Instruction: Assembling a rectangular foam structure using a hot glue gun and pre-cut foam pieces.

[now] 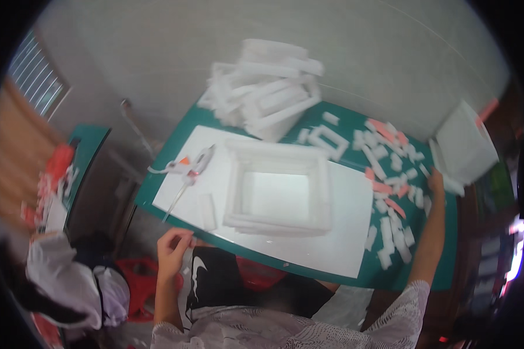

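Observation:
Below the table's left front edge, my left hand point(173, 251) has its fingers curled in and pinched together; whether anything is between them is hidden. My right hand point(435, 181) is stretched to the far right, beside a white foam box point(467, 148) and small foam scraps. Its fingers are blurred, so their grip does not show. In the middle, a hollow rectangular frame of stacked white foam point(317, 215) lies on a white board point(349, 244). Left of it rest a white and orange glue gun point(199, 163), with a stick at its back, and a foam strip point(206, 212).
A tall pile of white foam frames point(262, 93) stands at the back of the green table point(436, 267). White and pink foam pieces point(393, 174) are strewn over its right side. At left, another person point(78, 285) sits by a second green table point(90, 145).

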A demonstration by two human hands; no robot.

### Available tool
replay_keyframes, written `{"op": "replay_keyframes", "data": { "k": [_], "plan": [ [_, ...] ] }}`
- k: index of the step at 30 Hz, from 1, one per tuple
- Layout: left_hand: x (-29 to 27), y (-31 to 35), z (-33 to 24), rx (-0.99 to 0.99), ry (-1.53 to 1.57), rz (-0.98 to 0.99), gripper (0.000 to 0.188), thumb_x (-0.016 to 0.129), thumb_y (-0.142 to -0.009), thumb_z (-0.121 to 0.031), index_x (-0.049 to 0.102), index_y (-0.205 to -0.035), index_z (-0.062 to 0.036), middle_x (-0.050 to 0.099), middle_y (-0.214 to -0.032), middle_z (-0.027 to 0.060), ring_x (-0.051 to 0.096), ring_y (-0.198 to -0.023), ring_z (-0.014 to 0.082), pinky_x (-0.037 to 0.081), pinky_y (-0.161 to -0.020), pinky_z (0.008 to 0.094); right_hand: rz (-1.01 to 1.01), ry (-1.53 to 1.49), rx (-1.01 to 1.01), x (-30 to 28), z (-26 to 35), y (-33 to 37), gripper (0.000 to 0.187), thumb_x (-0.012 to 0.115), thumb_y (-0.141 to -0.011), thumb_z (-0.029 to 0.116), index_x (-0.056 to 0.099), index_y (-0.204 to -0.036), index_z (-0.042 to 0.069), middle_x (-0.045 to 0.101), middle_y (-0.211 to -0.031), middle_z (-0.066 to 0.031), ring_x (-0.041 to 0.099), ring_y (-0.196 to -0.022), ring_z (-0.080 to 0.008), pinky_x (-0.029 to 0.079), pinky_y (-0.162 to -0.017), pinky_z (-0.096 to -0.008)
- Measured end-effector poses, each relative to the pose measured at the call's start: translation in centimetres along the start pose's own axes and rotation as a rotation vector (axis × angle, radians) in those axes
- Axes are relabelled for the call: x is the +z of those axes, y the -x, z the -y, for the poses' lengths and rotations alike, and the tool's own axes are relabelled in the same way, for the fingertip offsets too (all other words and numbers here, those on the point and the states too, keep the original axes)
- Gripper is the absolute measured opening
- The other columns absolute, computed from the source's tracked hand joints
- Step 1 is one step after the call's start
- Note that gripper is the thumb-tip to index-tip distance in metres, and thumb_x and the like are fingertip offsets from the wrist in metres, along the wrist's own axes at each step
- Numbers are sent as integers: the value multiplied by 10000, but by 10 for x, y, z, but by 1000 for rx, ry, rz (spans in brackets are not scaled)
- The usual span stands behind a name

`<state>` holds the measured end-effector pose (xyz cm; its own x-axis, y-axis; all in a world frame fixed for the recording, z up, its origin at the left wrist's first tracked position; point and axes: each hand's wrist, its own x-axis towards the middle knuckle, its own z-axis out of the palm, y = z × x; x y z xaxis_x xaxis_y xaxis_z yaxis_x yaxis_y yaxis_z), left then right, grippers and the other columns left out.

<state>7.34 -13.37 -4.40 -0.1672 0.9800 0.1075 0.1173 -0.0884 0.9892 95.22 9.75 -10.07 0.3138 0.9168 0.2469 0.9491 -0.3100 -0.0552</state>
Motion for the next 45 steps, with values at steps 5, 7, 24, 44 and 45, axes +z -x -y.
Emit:
{"op": "replay_keyframes", "data": {
  "k": [5, 7, 24, 44, 45],
  "plan": [
    [-1, 20, -1, 3, 5, -22, 93, 600, -914, -23, 654, -975, 23, 656, -791, 69, 614, -731, 120, 484, -672, 254, 15, -7, 2, -6, 37, -4, 345, 548, -801, -29, 639, -1131, 12, 630, -1144, -246, 578, -1109, -403, 464, -948, -433],
    [4, 21, -3, 3, 20, -17, 97, 597, -916, -22, 652, -981, 22, 656, -794, 68, 614, -730, 119, 486, -673, 254, 14, 17, -15, -15, 41, -3, 292, 542, -785, -41, 647, -1053, 4, 634, -1078, -244, 583, -1055, -413, 467, -915, -445],
    [11, -7, 3, 61, 168, 154, 112, 597, -923, -34, 646, -994, 36, 650, -802, 77, 602, -757, 122, 476, -717, 252, -274, -498, -526, -281, 319, 107, 193, 588, -882, 58, 689, -1045, 36, 670, -982, -149, 635, -894, -301, 495, -787, -351],
    [-14, -1, 26, 171, 392, 275, 139, 575, -941, -33, 606, -1064, 24, 653, -823, 79, 611, -769, 122, 488, -717, 252, 4, 18, -1181, -278, 556, 251, 361, 562, -822, -6, 651, -1160, 84, 695, -956, -122, 644, -972, -269, 518, -825, -360],
    [-15, -4, 25, 181, 388, 317, 143, 579, -940, -34, 610, -1068, 22, 656, -828, 77, 613, -772, 120, 490, -721, 251, 67, 11, -1164, -276, 558, 255, 395, 559, -816, -26, 638, -1187, 85, 693, -963, -130, 643, -975, -274, 518, -833, -363]
  ]
}}
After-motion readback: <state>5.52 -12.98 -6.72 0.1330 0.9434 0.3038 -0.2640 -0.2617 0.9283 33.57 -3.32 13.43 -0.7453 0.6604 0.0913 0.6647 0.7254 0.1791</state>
